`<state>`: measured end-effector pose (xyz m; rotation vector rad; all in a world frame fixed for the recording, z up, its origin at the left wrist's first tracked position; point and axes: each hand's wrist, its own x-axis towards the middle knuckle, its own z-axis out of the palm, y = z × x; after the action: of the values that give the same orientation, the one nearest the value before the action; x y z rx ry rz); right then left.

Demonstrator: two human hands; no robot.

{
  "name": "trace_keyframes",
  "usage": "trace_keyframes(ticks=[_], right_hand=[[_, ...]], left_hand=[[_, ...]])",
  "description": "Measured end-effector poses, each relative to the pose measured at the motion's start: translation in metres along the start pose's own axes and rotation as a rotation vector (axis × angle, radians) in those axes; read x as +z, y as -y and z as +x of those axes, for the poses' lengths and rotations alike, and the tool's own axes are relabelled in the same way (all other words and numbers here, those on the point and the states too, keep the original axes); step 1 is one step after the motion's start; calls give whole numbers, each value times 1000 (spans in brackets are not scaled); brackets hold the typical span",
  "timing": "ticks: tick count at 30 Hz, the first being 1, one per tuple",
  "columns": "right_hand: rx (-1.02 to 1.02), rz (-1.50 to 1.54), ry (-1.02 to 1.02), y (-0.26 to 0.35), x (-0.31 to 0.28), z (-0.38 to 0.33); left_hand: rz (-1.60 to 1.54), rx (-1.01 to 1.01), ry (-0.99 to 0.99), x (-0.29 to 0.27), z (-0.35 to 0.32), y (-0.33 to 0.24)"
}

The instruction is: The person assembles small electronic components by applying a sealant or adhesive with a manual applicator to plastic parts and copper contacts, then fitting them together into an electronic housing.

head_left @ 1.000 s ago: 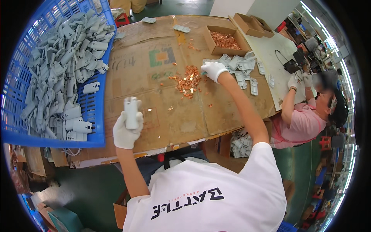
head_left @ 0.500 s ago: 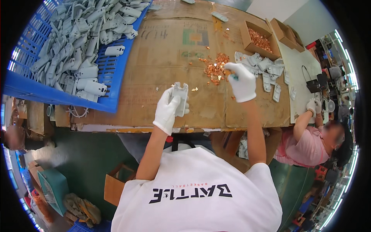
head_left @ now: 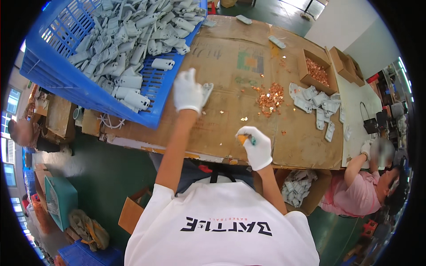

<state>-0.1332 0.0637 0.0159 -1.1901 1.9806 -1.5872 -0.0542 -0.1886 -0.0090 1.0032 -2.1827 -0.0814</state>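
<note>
My left hand [head_left: 188, 92], in a white glove, is stretched out beside the blue basket and smeared by motion. A light grey plastic housing [head_left: 207, 93] shows against its right side; whether my fingers grip it or it lies on the cardboard cannot be told. My right hand [head_left: 256, 147], also gloved in white, is closed near the table's front edge. Orange and green bits show at its curled fingers, too small to name. Ahead of it lies a loose heap of small copper-coloured metal pieces [head_left: 270, 99].
The blue basket [head_left: 156, 120] at the left is piled with grey housings. More housings [head_left: 320, 106] lie to the right, near a cardboard box [head_left: 329, 88] of copper pieces. Below the table edge, an open carton [head_left: 318, 188] holds pale parts. A person in pink [head_left: 350, 190] sits at the right.
My left hand has moved left and away from me, towards the basket, and the housing has shifted with it. My right hand has drawn back from the copper heap. The view has shifted.
</note>
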Motion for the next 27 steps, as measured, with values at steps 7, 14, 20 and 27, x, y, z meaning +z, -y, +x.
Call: trace_keyframes(ticks=[7, 14, 20, 27], right_hand=[[135, 70, 2, -5, -1, -29], [232, 173, -22, -6, -13, -37], [219, 463, -231, 17, -21, -10], [-127, -76, -303, 18, -15, -10]], left_hand=[[410, -98, 352, 17, 79, 103], [344, -11, 102, 15, 49, 74], [-1211, -405, 305, -16, -32, -67], [-1198, -471, 546, -76, -107, -139]])
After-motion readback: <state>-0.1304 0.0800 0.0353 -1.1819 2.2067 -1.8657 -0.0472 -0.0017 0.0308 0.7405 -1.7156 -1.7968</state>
